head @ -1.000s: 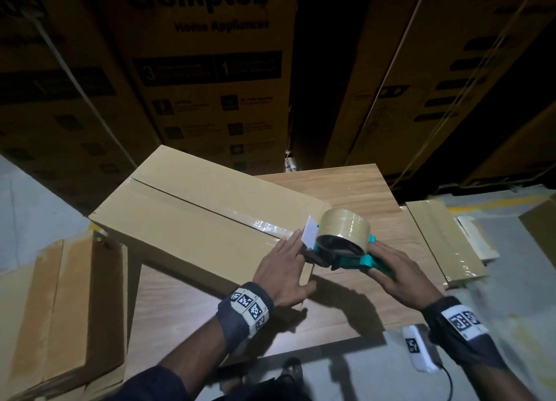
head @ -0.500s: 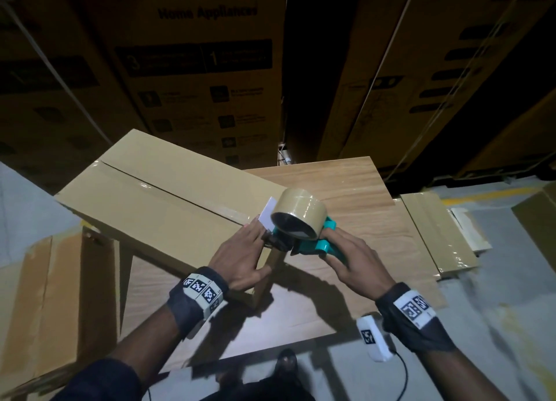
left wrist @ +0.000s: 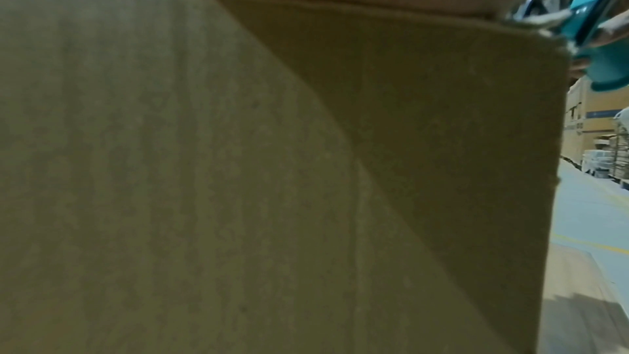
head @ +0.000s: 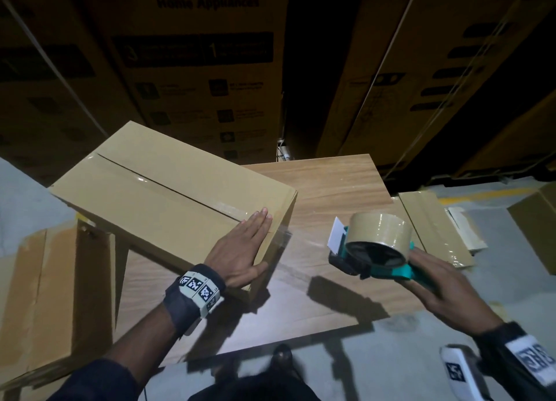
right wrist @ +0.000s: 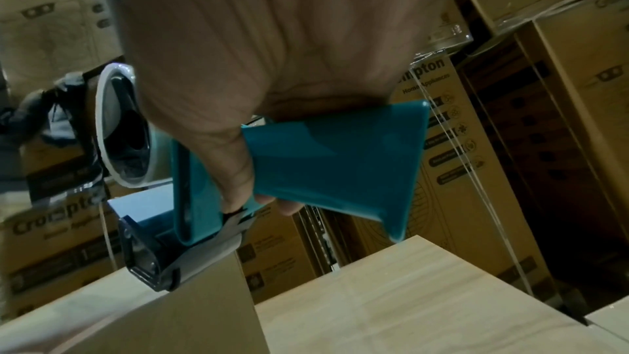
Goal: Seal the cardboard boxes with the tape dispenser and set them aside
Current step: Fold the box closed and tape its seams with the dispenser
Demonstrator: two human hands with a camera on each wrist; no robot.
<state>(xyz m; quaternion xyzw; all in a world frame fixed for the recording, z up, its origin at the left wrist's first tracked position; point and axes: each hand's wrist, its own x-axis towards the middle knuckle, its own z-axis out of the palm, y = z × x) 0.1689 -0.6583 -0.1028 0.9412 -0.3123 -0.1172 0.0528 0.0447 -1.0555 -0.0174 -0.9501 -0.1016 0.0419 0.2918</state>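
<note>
Fingers [head: 261, 217] of the left hand [head: 240, 250] lie straight, pressing tape at the box's [head: 168, 196] near end; the box sits on the table [head: 331, 190], overhanging its left edge. Right hand [head: 445, 286] wraps the dispenser's [head: 376, 250] teal handle, held above the table, apart from the box. Judging by its thin walls, the box is likely light and stiff, best lifted by opposite sides. Its contents are hidden; the left wrist view shows only blurred cardboard.

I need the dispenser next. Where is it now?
Head view, right side: the tape dispenser is gripped in the right hand above the wooden table, apart from the cardboard box.
</note>
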